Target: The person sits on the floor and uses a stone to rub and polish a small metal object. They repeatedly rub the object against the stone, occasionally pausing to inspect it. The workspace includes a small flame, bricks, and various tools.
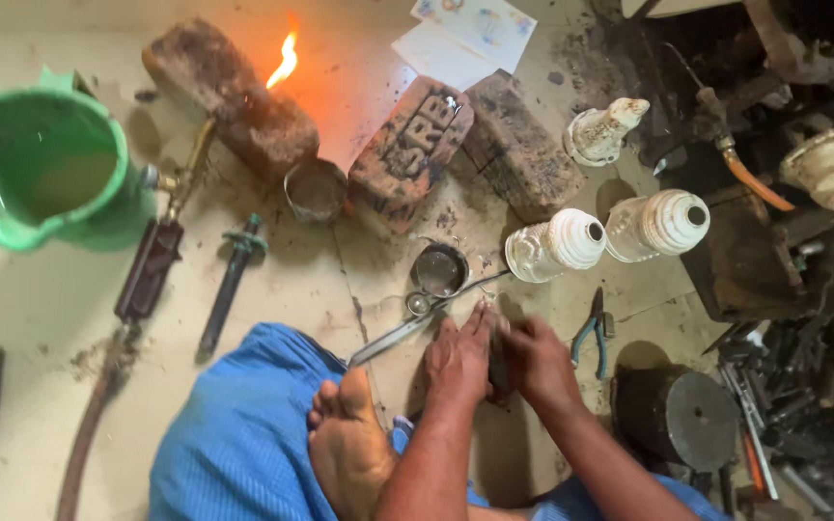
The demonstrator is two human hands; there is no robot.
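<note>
Down on a stained concrete floor (41,318), the left hand (458,362) and right hand (536,359) close their fingers around a small dark object (498,367), its kind unclear. Scissors (417,318) lie touching the left fingertips; pliers (593,333) sit just right. Bricks (407,150), glass jars (557,246) and a lit torch (171,222) crowd beyond.
</note>
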